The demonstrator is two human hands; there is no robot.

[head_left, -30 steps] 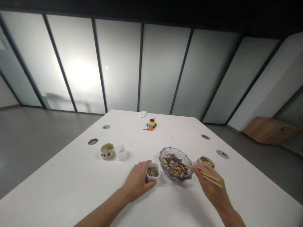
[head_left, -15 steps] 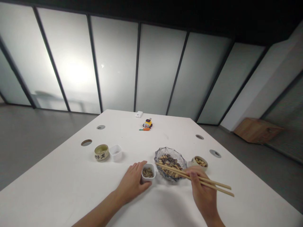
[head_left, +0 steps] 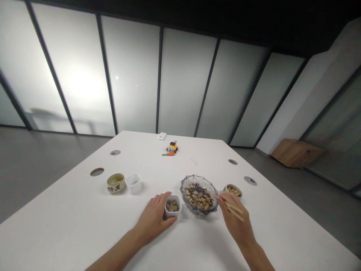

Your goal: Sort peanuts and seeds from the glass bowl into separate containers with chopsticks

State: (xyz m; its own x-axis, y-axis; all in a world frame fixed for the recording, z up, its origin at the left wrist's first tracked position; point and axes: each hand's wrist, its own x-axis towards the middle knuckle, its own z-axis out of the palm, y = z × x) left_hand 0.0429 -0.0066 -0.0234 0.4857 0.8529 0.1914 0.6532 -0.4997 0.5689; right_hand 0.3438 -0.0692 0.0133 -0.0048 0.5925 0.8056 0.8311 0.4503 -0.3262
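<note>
My left hand curls around a small white square cup, thumb and fingers on its sides. Striped seeds lie inside it. My right hand grips a pair of wooden chopsticks; their rear ends show behind the fingers, while the tips are hard to make out. Just left of that hand stands a scalloped glass bowl holding mixed dark seeds and tan nuts. Beyond the right hand, partly covered by it, is a small ceramic bowl with pale nuts in it.
On the left, a green ceramic bowl with dark characters stands beside another white square cup. Farther back on the white table lie a yellow toy car, an orange toy carrot and a white device.
My right hand has turned, swinging the chopsticks from lying across the glass bowl to pointing more away from me. My left hand stays on the cup. The whole view has shifted slightly.
</note>
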